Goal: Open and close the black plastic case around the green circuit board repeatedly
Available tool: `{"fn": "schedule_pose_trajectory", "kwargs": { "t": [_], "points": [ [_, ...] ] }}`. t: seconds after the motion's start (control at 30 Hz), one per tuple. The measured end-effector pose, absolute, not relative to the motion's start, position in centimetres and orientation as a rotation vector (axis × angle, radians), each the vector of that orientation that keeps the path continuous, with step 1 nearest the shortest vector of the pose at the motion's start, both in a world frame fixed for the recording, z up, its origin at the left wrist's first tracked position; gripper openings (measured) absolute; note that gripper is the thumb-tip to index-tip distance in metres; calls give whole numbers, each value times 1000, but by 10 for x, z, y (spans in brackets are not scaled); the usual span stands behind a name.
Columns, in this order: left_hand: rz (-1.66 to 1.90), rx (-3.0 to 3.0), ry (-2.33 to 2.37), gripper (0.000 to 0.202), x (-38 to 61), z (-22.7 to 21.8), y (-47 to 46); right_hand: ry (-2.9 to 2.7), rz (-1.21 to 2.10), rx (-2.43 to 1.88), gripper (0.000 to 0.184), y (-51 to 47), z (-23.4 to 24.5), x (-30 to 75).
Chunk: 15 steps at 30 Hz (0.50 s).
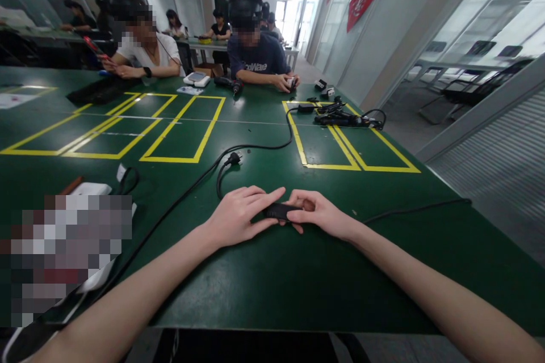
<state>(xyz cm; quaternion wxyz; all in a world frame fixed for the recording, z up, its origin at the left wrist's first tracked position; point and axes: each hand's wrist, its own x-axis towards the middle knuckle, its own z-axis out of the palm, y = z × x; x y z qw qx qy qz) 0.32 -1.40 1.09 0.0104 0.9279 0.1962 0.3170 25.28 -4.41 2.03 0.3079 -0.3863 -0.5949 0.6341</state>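
Observation:
A small black power adapter is held low over the green table, between my two hands. My left hand is closed around its left end, with the index finger stretched out past the top. Thumb and fingers of my right hand pinch the right end. A black cord with a plug runs out from behind my left hand. On the right, a thin black cable leads from near my right wrist across the table. Where these cords join the adapter is hidden by my hands.
A long black cable crosses the green table. Bundled black cords lie at the far right among yellow tape outlines. A drill stands at the far edge. White items, partly pixelated, are at left. Two people sit opposite, hands busy.

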Motion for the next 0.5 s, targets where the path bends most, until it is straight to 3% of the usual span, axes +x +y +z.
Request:
{"fn": "schedule_pose_trajectory", "kwargs": {
  "t": [0.2,0.5],
  "points": [
    [1232,2863,647,71,-1,18,-13,-1182,1460,-1105,46,-27,36,293],
    [635,2774,529,45,2,5,-17,-673,951,-1141,25,-3,58,388]
  ]
}}
